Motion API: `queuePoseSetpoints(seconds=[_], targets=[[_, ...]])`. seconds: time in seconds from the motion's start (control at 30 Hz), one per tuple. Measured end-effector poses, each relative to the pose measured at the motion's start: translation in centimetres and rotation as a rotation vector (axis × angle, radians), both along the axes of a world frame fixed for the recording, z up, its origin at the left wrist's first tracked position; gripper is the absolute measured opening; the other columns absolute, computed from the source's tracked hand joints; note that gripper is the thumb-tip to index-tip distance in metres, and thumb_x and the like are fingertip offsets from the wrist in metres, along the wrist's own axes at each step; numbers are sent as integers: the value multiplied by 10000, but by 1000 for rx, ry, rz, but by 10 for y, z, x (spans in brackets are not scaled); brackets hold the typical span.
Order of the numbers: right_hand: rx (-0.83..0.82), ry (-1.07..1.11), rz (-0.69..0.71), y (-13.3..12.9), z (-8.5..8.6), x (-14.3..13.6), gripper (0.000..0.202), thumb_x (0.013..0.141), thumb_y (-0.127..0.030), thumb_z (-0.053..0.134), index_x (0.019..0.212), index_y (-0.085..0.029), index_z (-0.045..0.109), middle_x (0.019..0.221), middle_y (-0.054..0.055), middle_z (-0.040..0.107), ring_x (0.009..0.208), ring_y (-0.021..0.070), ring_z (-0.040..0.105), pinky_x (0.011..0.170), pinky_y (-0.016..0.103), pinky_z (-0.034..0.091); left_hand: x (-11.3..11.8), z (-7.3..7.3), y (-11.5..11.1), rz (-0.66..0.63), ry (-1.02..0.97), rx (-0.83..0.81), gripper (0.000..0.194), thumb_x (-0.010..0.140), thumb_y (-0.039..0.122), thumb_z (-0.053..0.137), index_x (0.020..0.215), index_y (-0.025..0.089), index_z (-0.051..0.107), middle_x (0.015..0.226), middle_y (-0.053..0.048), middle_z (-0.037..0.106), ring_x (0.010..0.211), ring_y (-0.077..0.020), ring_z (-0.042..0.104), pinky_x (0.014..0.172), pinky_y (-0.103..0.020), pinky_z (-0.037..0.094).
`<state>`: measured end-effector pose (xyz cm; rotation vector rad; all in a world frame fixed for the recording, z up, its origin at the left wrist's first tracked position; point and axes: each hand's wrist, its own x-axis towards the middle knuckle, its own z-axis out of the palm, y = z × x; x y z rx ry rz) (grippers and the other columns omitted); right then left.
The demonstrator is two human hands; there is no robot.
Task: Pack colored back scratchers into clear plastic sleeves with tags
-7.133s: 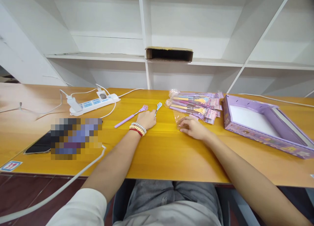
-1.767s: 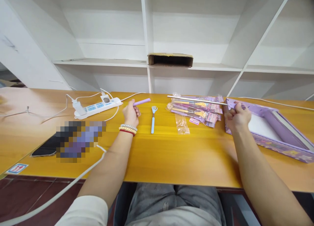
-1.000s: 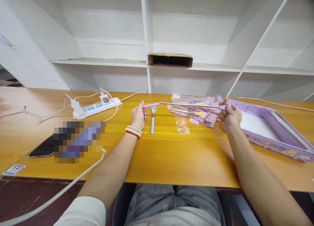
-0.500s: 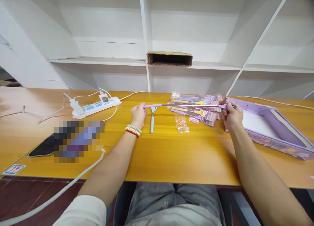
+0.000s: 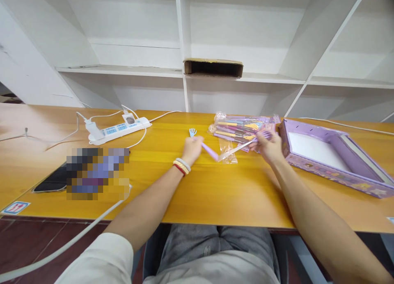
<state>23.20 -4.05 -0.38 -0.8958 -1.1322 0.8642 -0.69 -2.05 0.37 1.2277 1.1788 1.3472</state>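
"Left of the purple box (image 5: 332, 175), what am I seeing with that purple scratcher (image 5: 213, 153)? Is it straight?"

"Nope, no single long axis. It makes a shallow V just above the table. The handle slants toward the person and toward the box, then the metal rod (image 5: 235, 150) angles away from the person and on toward the box. Rod's a bit blurry tbh. Claw end points at the box, handle end points away from it."

"And the hands?"

"Left hand (image 5: 192, 150), the one farther from the box, is a loose fist with fingers curled round the handle end. Right hand (image 5: 269, 144), just beside the box, has the claw end pinched, thumb and fingers nearly together."

"Anything else lying around?"

"Blue scratcher (image 5: 192, 132), well left of the box, claw pointing away from the person, handle hidden by the left hand. Wrapped scratchers (image 5: 237, 124) lie in a pile near the box's left side."
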Motion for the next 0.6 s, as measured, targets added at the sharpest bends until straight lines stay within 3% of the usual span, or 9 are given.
queuePoseSetpoints(seconds=[0.07, 0.17, 0.3, 0.4, 0.6], targets=[[-48, -183, 135, -9, 1, -34, 297, 657, -419, 698, 802, -206, 552, 585, -12, 611, 447, 154, 586, 409, 283, 489, 24, 1, -16, -131, 61, 56, 330, 676, 173, 587, 421, 154, 377, 401, 42, 340, 398, -51, 296, 396, -214, 177], [32, -216, 52, -11, 3, -57, 254, 700, -397, 671, 828, -210, 556, 609, -11, 616, 473, 143, 585, 434, 276, 494, 34, 5, -17, -99, 53, 101, 367, 762, 299, 531, 463, 166, 365, 427, 32, 341, 417, -62, 315, 401, -214, 211], [72, 41, -23, 5, 3, -27, 266, 685, -376, 686, 811, -216, 516, 617, -18, 615, 464, 137, 587, 417, 267, 494, -3, 7, 15, 120, -82, 69, 332, 773, 360, 506, 543, 188, 341, 417, 67, 271, 359, -50, 236, 364, -208, 178], [79, 130, -96, 14, 5, 2, 293, 655, -364, 710, 797, -208, 506, 589, -27, 600, 441, 130, 580, 387, 249, 485, -24, 5, 30, 162, -184, 0, 318, 759, 391, 513, 556, 186, 380, 395, 72, 294, 321, -47, 237, 335, -202, 166], [96, 342, -255, 18, 10, 18, 326, 639, -355, 719, 776, -201, 467, 513, -74, 543, 409, 108, 578, 394, 219, 514, -12, -2, 23, 93, -209, -70, 316, 742, 406, 541, 565, 171, 425, 395, 60, 367, 297, -38, 268, 313, -182, 174]])
